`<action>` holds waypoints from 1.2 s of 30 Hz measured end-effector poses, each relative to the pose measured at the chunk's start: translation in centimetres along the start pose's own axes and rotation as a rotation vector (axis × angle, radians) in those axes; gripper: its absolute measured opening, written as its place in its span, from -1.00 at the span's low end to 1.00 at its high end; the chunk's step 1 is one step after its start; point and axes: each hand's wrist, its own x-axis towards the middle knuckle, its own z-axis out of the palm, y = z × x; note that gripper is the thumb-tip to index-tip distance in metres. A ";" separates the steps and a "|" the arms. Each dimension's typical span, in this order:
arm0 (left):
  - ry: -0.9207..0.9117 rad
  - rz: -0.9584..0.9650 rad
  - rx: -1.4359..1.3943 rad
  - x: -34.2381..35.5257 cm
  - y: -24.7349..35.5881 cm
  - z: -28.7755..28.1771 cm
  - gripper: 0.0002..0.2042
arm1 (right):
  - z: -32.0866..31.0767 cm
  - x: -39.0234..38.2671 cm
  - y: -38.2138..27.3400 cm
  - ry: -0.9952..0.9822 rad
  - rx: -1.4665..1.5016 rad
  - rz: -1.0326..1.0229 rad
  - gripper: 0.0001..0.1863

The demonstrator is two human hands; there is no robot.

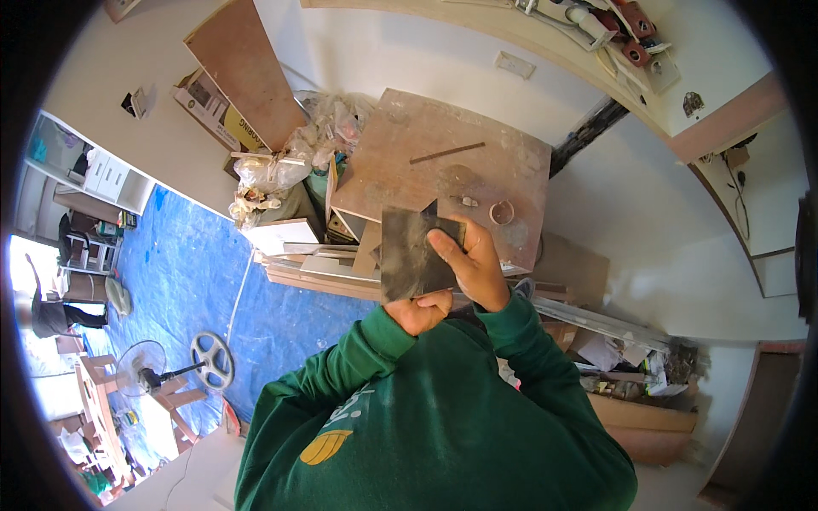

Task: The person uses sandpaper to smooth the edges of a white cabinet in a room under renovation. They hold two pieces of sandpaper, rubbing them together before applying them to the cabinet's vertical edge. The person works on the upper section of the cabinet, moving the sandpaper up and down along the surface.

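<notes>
Dark-grey sheet (413, 264): our L hand (416, 314) grips its lower edge, our R hand (480, 266) its R side. White lettering (352, 407) marks our green sweatshirt (477, 417); printed carton (203, 102) in bkgd.

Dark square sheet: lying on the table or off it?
Off: the dark sheet is gripped by the left hand and right hand, hiding part of the table.

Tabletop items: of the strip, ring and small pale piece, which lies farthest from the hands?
The long brown strip, farther up the tabletop; the ring and small pale piece lie closer to the right hand, which grips the dark sheet.
</notes>
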 end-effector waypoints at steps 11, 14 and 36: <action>0.161 1.154 0.684 2.1 3.5 1.9 -0.49 | -2.3 -3.2 -1.6 0.407 0.511 0.054 -0.57; 0.342 1.311 0.771 1.4 3.4 2.7 -0.40 | -2.4 -3.8 -1.7 0.469 0.460 0.128 -0.58; 0.339 1.560 1.339 0.9 1.2 3.3 -0.55 | -1.7 -3.2 2.0 0.594 -0.098 -0.068 -0.60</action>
